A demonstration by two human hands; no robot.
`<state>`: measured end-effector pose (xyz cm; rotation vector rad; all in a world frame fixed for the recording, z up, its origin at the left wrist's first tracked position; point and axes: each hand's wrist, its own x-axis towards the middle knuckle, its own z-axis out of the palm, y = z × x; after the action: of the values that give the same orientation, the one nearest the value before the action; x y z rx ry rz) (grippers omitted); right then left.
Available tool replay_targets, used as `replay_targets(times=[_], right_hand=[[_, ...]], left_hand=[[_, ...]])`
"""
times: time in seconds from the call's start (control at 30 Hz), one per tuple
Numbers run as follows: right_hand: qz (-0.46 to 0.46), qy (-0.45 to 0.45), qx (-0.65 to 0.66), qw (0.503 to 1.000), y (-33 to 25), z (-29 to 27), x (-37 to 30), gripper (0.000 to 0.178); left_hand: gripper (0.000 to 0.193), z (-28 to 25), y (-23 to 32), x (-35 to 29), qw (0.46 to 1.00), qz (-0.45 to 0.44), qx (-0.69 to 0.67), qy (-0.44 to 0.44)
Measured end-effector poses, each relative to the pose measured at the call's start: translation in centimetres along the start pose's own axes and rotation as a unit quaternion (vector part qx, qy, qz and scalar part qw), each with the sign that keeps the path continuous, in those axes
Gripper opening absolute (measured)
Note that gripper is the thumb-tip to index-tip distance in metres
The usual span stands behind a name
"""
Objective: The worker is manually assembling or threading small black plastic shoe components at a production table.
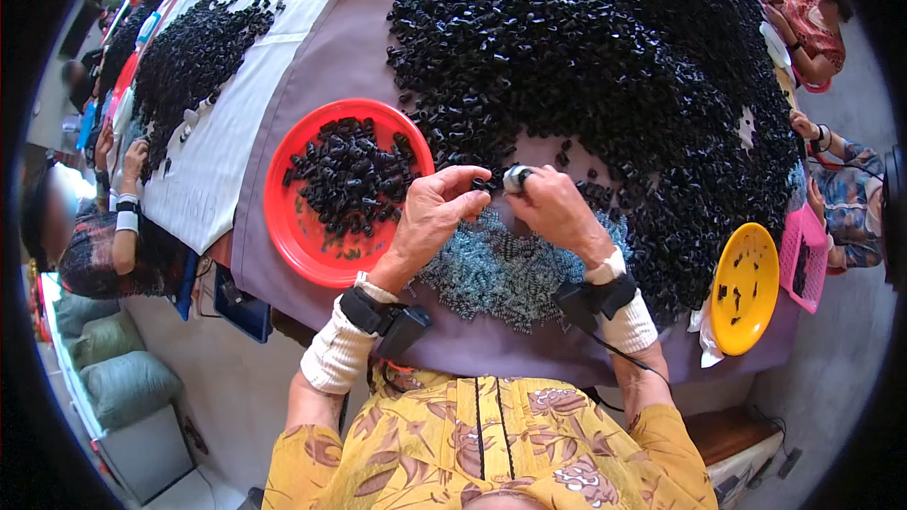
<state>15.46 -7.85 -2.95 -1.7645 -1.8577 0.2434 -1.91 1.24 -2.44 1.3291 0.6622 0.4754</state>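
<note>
My left hand [435,212] pinches a small black plastic piece [483,185] between thumb and fingertips. Close beside it, my right hand [557,208] is closed, with white wrapping round a fingertip. Whatever it grips is too small to make out. Just below both hands lies a heap of pale blue-grey coil springs [510,269]. To the left of my left hand stands a round red tray [283,234] holding many black plastic pieces [350,170]. Both wrists carry white cuffs with black straps and devices.
A huge pile of black pieces [586,47] covers the far and right part of the purple-grey tablecloth [331,57]. At the right edge sit a yellow plate [746,307] with a few black pieces and a pink basket [805,260]. Other people work along both sides.
</note>
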Motion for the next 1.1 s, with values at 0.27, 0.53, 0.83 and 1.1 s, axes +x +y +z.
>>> replay_targets(times=[0.27,0.53,0.83,1.1], right_hand=[[0.030,0.081,0.147,0.985,-1.2,-1.6,1.1,0.020],[-0.009,0.072,0.170,0.983,-1.2,-1.8,1.1,0.016],[-0.038,0.040,0.149,0.987,-1.5,-2.6,1.4,0.015],[0.009,-0.008,0.159,0.987,-1.2,-3.0,1.2,0.018]], left_hand=[[0.024,1.1,-0.2,0.2,1.000,-0.014,0.019,-0.017],[0.023,1.3,0.0,0.2,0.989,0.063,0.134,0.000],[0.020,1.8,-0.1,0.1,0.988,0.079,0.133,0.010],[0.022,1.4,-0.1,-0.1,0.986,0.075,0.147,0.000]])
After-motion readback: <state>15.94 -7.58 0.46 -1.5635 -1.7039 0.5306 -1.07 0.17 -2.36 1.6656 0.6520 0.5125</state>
